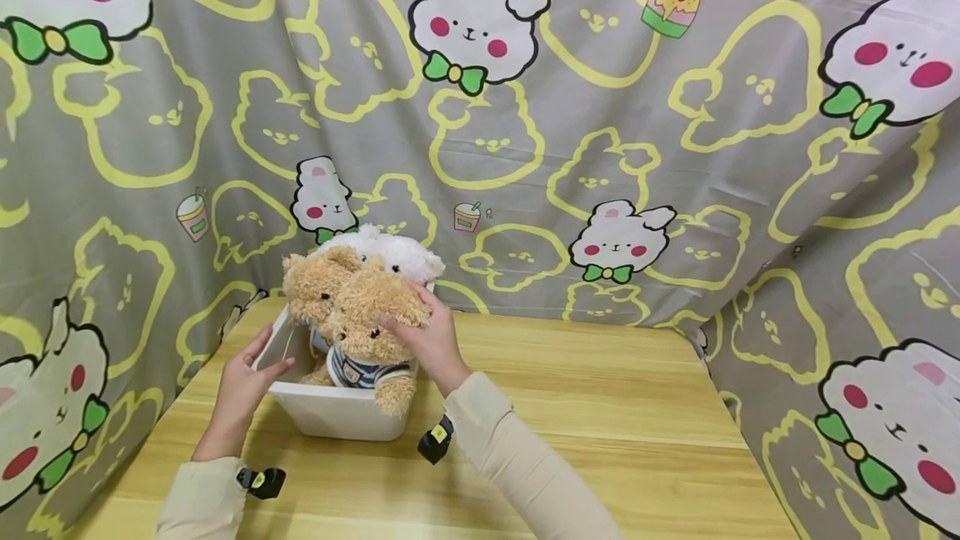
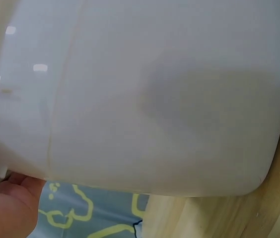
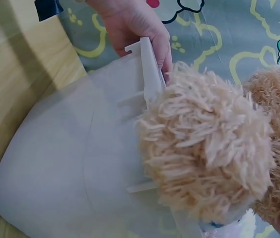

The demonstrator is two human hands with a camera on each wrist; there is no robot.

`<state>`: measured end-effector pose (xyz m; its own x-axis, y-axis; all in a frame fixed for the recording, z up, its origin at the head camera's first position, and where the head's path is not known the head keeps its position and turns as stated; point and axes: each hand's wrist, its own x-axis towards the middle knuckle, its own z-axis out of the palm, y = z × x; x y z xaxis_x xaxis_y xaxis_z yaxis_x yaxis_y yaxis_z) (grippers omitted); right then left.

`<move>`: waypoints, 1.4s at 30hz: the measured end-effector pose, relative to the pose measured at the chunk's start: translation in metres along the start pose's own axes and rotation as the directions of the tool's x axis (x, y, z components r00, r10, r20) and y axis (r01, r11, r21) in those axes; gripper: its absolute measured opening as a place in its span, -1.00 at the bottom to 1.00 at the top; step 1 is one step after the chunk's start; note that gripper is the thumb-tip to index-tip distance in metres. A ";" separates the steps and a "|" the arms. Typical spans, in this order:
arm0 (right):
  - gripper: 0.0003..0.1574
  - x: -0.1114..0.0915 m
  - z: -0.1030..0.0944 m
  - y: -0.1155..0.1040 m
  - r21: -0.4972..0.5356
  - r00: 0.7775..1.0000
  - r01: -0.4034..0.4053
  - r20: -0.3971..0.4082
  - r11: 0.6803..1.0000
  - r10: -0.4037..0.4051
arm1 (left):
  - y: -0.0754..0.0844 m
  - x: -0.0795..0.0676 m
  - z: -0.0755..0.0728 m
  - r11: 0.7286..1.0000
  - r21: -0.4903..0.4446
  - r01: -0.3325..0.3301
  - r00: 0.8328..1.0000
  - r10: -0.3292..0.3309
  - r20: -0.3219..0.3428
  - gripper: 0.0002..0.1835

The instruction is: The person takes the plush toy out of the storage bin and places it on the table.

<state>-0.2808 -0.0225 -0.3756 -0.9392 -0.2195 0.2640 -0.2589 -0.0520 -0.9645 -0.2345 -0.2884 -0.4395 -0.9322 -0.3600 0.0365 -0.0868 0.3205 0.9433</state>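
A white plastic bin (image 1: 337,415) stands on the table, holding plush toys. My left hand (image 1: 243,377) grips its left rim, thumb toward the inside; the right wrist view also shows this left hand (image 3: 136,25) at the rim. In front sits a brown teddy bear (image 1: 371,298) in a blue-and-white striped top, one arm hanging over the front rim. My right hand (image 1: 437,344) holds this bear's head from the right side, thumb across its face. Another brown teddy bear (image 1: 315,277) leans behind it on the left, and a white plush toy (image 1: 408,255) sits at the back.
The wooden table (image 1: 600,407) extends to the right of the bin. A patterned grey curtain (image 1: 510,148) hangs behind and along both sides. Each wrist carries a small black camera, such as the one (image 1: 437,440) below the right hand.
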 end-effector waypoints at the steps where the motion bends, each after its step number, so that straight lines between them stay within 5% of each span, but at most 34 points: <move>1: -0.19 0.001 0.000 -0.001 -0.003 1.000 0.012 0.002 1.000 -0.012 | 0.000 0.000 0.000 1.000 -0.001 0.000 1.000 0.000 -0.002 -0.17; 11: -0.30 0.007 -0.006 -0.004 -0.012 0.995 0.100 -0.014 0.995 -0.100 | 0.001 -0.002 0.000 1.000 0.012 -0.005 1.000 0.005 0.006 -0.17; 25: -0.37 0.000 -0.016 -0.049 0.041 0.999 0.039 0.004 0.998 -0.039 | -0.001 -0.005 -0.001 0.999 0.040 -0.013 1.000 0.011 0.029 -0.14; 35: -0.38 0.020 -0.032 -0.048 0.134 0.987 0.130 0.076 0.982 -0.141 | -0.002 -0.005 -0.001 0.998 0.052 -0.019 0.998 0.016 0.056 -0.13; 42: -0.44 0.041 -0.056 -0.056 0.167 0.961 0.274 -0.023 0.947 -0.275 | -0.002 -0.004 -0.003 0.999 0.046 -0.016 0.998 0.013 0.061 -0.13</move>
<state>-0.3171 0.0261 -0.3100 -0.8370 -0.1742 0.5188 -0.4653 -0.2723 -0.8422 -0.2296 -0.2901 -0.4411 -0.9529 -0.3020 0.0286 -0.0882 0.3660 0.9264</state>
